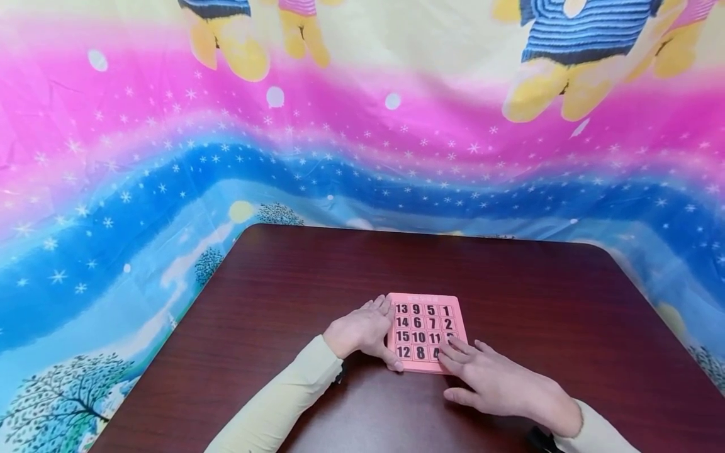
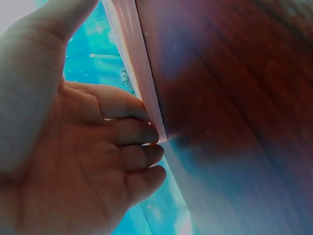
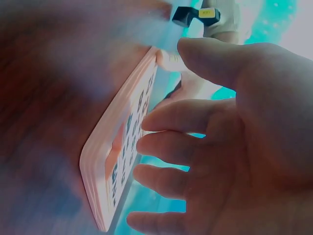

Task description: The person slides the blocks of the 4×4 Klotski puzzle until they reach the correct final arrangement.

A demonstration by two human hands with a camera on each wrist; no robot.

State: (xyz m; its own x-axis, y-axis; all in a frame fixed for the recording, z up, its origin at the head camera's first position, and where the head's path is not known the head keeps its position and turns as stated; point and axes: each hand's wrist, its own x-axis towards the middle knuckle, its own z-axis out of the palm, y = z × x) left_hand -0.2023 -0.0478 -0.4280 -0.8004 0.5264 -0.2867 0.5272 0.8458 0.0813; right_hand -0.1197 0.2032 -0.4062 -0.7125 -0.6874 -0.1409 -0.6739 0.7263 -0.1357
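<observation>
A pink sliding number puzzle [image 1: 420, 347] lies flat on the table, its black numerals facing up and pale lettering along the far edge. My left hand [image 1: 365, 327] lies along its left side, fingertips at the frame and thumb by the near left corner. In the left wrist view, the fingers [image 2: 139, 128] are gently bent against the puzzle's side. My right hand [image 1: 495, 377] has its fingers stretched over the near right corner, hiding part of the tiles there. The right wrist view shows a tile-free orange slot [image 3: 115, 152] in the puzzle, close to those fingertips.
The dark reddish wooden table [image 1: 317, 270] has rounded far corners. Behind and beside it hangs a pink and blue cloth [image 1: 340, 126] printed with bears, snowflakes and trees. Both forearms wear pale sleeves [image 1: 277, 402], with a dark strap at each wrist.
</observation>
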